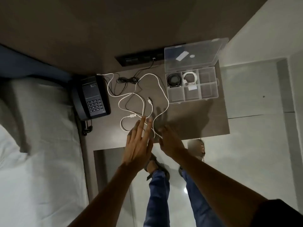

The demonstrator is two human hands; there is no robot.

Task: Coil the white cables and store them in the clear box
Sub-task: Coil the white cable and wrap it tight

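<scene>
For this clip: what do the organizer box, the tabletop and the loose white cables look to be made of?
Clear box: transparent hard plastic, glossy; dividers and contents show through it. Tabletop: dark brown, matte, probably wood-look laminate, though any grain is too faint to confirm. White cables: flexible, smooth sheathing, likely rubbery plastic; they lie in loose curves.

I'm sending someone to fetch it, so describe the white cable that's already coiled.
Find the clear box with its lid open on the dark table. The coiled white cable sits in its back-row middle compartment, right of a coiled black cable, the only white one already stored.

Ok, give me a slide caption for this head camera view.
Both hands reach for loose white cables beside an open clear box holding one coiled.
</scene>
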